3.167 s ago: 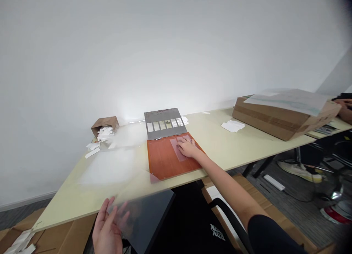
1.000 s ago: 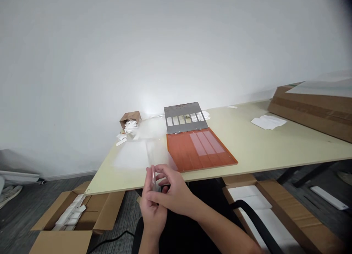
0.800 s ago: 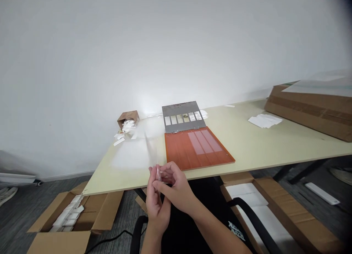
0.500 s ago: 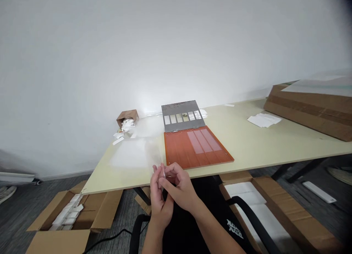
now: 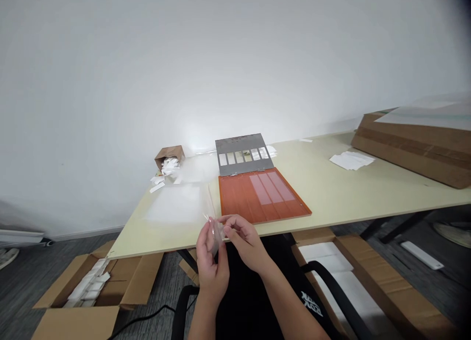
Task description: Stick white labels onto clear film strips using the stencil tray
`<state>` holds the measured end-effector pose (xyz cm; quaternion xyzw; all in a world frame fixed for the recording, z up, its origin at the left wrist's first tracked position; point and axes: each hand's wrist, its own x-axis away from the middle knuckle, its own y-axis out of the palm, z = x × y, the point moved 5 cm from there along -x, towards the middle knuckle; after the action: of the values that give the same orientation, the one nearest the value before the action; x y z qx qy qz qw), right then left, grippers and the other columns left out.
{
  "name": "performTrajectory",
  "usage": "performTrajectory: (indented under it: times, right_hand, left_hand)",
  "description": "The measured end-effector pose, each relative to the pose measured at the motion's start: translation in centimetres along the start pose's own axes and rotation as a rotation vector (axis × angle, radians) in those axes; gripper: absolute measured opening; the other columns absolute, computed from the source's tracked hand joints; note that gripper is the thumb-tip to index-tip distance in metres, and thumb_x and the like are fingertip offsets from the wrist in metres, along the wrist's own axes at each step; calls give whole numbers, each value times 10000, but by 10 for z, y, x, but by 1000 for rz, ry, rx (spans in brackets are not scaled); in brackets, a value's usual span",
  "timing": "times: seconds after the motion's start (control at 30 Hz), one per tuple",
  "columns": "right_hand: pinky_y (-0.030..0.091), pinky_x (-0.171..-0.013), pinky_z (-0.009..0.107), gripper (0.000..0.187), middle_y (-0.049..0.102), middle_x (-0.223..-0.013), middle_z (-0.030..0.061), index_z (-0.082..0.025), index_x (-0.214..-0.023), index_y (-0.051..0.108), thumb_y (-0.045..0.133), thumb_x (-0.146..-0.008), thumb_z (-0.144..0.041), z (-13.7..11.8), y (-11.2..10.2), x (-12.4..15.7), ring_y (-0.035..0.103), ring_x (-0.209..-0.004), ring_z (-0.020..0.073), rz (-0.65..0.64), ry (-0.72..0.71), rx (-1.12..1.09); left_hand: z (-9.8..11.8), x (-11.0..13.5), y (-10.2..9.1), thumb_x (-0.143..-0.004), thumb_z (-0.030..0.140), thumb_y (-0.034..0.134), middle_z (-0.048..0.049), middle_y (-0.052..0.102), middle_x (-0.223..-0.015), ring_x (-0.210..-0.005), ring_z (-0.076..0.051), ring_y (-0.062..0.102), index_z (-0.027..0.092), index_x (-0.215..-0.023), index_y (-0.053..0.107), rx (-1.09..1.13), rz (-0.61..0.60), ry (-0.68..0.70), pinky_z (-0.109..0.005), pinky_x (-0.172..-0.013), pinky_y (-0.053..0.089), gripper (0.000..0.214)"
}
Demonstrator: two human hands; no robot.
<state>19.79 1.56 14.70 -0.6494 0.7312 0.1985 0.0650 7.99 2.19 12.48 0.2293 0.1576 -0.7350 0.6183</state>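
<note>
Landmark: orange-red, flat rectangular board (image 5: pixel 235 195), flat on the pale yellow tabletop (image 5: pixel 316 185).
Film in hand: clear, glossy plastic film (image 5: pixel 216 237), just off the board's near-left corner, raised between both palms; long axis seemingly upright, leading away from the body; its exact outline is hard to tell.
Left hand: left hand (image 5: pixel 209 264), cupped around the film, fingers up; farther from the board.
Right hand: right hand (image 5: pixel 246 243), narrow, thumb and fingertips drawn together on the film's right edge; nearer the board, overlapping its near edge in view, contact uncertain.
Strips: three pale, translucent rectangular strips (image 5: pixel 271 188), side by side on the board's right half, long axes front to back.
Flap: grey flat panel with a row of rectangular windows (image 5: pixel 239 143), hinged along the board's far edge, tilted open.
Slips: white paper slips (image 5: pixel 170 166), spilling from a small brown cardboard box (image 5: pixel 172 151), beyond the board's left side.
Papers: loose white paper pile (image 5: pixel 352 160), well right of the board.
</note>
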Motion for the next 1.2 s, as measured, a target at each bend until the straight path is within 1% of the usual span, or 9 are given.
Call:
performTrajectory:
  times: [0.1,0.23,0.37,0.47,0.63,0.8,1.0,1.1,1.2]
  right_hand:
    - [452,-824,293,310,629,-1081,84,-166,-839,553,572,-936,-459,4,-5,-5,591,-960,158,-3,24,17]
    - [444,-775,281,322,633,-1023,68,-168,-861,545,556,-937,-481,5,-13,-12,557,-822,126,27,24,78]
    - [442,-712,268,310,605,-922,43,-172,-860,534,533,-946,-470,-2,-26,-19,531,-756,121,35,-20,166]
    - [436,-674,257,299,577,-842,21,-174,-878,548,520,-948,-463,-9,-45,-25,525,-737,124,41,-21,313]
    - [437,-705,260,280,629,-852,12,-181,-903,571,442,-974,-420,-12,-84,-43,567,-782,132,-53,83,773]
    - [420,-705,261,178,683,-937,41,-174,-876,611,501,-942,-297,3,-121,-81,606,-853,152,-132,261,1149]
    - [472,-834,366,143,659,-1040,108,-126,-971,657,574,-917,-229,22,-148,-132,614,-975,215,-140,461,1549]
    - [472,-911,419,185,652,-1075,105,-115,-1026,657,578,-941,-259,26,-151,-155,606,-1039,220,-176,446,1682]
    - [431,-991,462,211,641,-1160,111,-125,-1089,656,563,-957,-261,31,-147,-174,570,-1150,241,-215,354,1749]
  left_hand:
    - [5,0,-1,-972,171,518,-120,332,-1571,-1407,-183,386,295,-1435,364,13,25,-6,-291,-1135,380,504]
    - [16,-1,-6,-985,170,493,-112,303,-1586,-1347,-192,469,333,-1431,371,-2,53,39,-280,-1104,422,490]
    - [30,-3,-16,-962,190,547,-137,274,-1593,-1277,-242,545,331,-1444,372,20,123,46,-353,-1082,459,532]
    - [33,-5,-29,-931,219,605,-146,229,-1608,-1238,-273,578,343,-1466,352,79,176,-18,-400,-1036,499,604]
    - [9,-7,-57,-829,291,734,-112,102,-1643,-1112,-259,662,408,-1460,347,145,224,-241,-345,-899,582,749]
    - [-21,2,-82,-769,274,773,-109,149,-1636,-981,-193,707,381,-1447,372,121,319,-475,-246,-774,591,795]
    - [-26,4,-104,-730,264,794,-149,173,-1624,-890,-183,721,348,-1446,376,60,375,-480,-219,-696,574,834]
    - [-24,1,-106,-747,255,777,-142,189,-1621,-873,-170,722,343,-1441,386,46,380,-458,-209,-700,570,801]
    - [-23,0,-102,-756,226,759,-120,196,-1624,-856,-153,721,361,-1439,388,37,377,-450,-209,-704,571,789]
